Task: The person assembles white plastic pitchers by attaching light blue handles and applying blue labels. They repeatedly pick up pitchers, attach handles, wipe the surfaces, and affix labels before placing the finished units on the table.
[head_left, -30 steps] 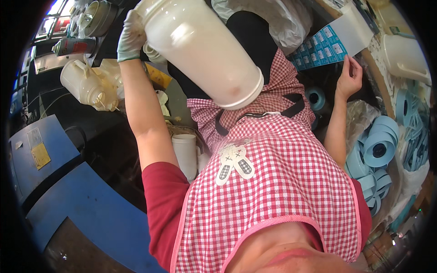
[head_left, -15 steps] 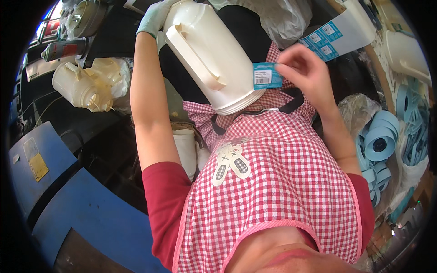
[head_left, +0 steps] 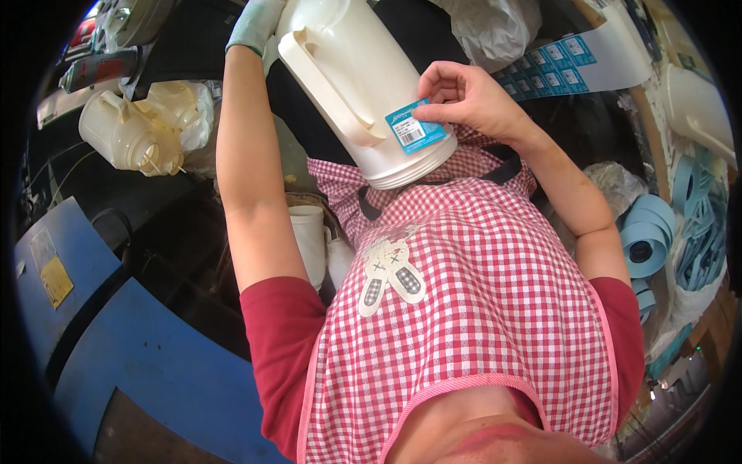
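Note:
A cream-white plastic jug (head_left: 363, 69) with a long side handle (head_left: 328, 85) lies slanted across my lap, its threaded rim towards me. At its far end my left hand (head_left: 260, 25), in a pale glove, grips the body; its fingers are partly cut off by the frame's top edge. A blue label (head_left: 411, 139) with a white barcode patch lies against the jug's side, near the threaded rim. My bare right hand (head_left: 479, 100) pinches the label's upper right corner between thumb and fingers.
A strip of blue labels (head_left: 553, 66) on white backing hangs at the far right. Light-blue rolls (head_left: 648, 236) lie at the right. Yellowish translucent jugs (head_left: 127, 135) sit at the left, above blue panels (head_left: 162, 363). Another white container (head_left: 308, 240) stands beside my left arm.
My right hand has moved left with the label, which has gone from beside the jug's edge to against its side. The left hand and jug have shifted slightly upward in view.

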Demonstrator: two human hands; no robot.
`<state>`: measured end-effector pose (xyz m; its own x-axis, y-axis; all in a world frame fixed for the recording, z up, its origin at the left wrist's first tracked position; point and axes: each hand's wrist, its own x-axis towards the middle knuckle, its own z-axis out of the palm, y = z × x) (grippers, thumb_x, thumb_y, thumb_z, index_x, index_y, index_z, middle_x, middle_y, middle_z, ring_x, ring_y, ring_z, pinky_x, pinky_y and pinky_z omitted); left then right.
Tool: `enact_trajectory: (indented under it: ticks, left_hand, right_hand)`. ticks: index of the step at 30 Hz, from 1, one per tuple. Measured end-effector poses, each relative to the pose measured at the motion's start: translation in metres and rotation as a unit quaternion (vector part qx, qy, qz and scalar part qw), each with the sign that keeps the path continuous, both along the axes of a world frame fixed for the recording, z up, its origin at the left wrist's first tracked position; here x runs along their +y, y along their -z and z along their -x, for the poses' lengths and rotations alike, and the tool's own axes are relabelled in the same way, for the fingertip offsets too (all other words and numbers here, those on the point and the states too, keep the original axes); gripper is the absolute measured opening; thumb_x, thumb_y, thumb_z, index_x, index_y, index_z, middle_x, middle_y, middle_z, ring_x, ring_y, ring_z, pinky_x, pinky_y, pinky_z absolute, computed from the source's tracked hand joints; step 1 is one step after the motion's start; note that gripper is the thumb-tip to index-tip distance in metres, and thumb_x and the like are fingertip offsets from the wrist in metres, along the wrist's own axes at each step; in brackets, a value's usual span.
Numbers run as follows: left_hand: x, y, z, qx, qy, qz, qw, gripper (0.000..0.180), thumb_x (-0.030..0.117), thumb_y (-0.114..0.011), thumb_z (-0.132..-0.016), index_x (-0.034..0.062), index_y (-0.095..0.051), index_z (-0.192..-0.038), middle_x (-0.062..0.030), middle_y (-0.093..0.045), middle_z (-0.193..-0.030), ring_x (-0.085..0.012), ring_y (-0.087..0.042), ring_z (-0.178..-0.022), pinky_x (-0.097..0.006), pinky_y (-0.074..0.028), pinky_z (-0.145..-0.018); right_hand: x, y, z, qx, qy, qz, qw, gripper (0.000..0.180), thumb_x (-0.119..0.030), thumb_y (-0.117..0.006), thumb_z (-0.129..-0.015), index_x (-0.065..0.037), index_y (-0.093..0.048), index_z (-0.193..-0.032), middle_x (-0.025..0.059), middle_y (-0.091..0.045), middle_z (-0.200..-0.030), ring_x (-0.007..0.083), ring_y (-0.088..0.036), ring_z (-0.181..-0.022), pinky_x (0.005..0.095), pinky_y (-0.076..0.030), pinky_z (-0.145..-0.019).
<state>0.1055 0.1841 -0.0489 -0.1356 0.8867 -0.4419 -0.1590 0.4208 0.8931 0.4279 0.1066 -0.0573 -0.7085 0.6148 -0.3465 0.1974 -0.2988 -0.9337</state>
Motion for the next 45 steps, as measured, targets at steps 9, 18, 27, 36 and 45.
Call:
enact_trajectory:
  ticks: [9,18,27,36,45]
  left_hand:
    - [0.019,0.049,0.029,-0.09,0.044,-0.011,0.995,0.035,0.033,-0.066,-0.103,0.0019,-0.077,-0.114,-0.0083,-0.078,-0.105,-0.0181,-0.074,-0.094,-0.031,-0.057,-0.091]
    - [-0.026,-0.033,0.055,0.194,-0.031,-0.058,0.979,0.042,0.037,-0.068,-0.103,-0.0019,-0.075,-0.115,-0.008,-0.075,-0.104,-0.0166,-0.068,-0.093,-0.033,-0.054,-0.089]
    - [-0.005,-0.068,0.033,0.031,0.145,-0.156,0.977,0.04,0.024,-0.07,-0.103,-0.0054,-0.07,-0.129,-0.0073,-0.074,-0.114,-0.0123,-0.069,-0.098,-0.026,-0.054,-0.09]
    - [0.044,-0.046,0.028,0.71,0.189,0.115,0.668,0.084,0.077,-0.052,-0.092,-0.0016,-0.08,-0.096,-0.0284,-0.075,-0.098,-0.0453,-0.072,-0.101,-0.051,-0.057,-0.089]
    - [0.085,-0.011,-0.024,0.691,0.148,-0.042,0.706,0.049,0.049,-0.069,-0.094,0.0006,-0.077,-0.102,-0.0214,-0.073,-0.119,-0.0405,-0.07,-0.106,-0.049,-0.054,-0.097]
  right_hand:
    - [-0.01,0.002,-0.027,-0.1,0.092,-0.125,0.983,0.045,-0.024,-0.094,-0.079,-0.006,-0.067,-0.109,0.0035,-0.071,-0.098,0.013,-0.069,-0.085,0.0275,-0.057,-0.082]
    - [0.112,-0.044,-0.2,-0.21,0.338,-0.342,0.851,0.023,-0.029,-0.073,-0.098,-0.007,-0.076,-0.105,0.0044,-0.075,-0.098,0.0147,-0.07,-0.089,0.0337,-0.056,-0.083]
    - [0.358,-0.02,-0.377,-0.619,0.217,-0.529,0.538,0.023,-0.015,-0.067,-0.094,-0.01,-0.077,-0.114,0.0209,-0.075,-0.112,0.0389,-0.074,-0.099,0.0454,-0.058,-0.087]
    - [0.321,-0.093,-0.275,-0.383,0.217,-0.395,0.807,0.035,-0.033,-0.056,-0.104,-0.006,-0.069,-0.12,0.0071,-0.063,-0.077,0.0159,-0.062,-0.068,0.0327,-0.049,-0.059]
    - [0.232,-0.049,-0.127,-0.362,0.275,-0.51,0.731,0.028,-0.035,-0.061,-0.104,-0.007,-0.063,-0.108,0.0125,-0.073,-0.092,0.0324,-0.071,-0.083,0.0431,-0.054,-0.074]
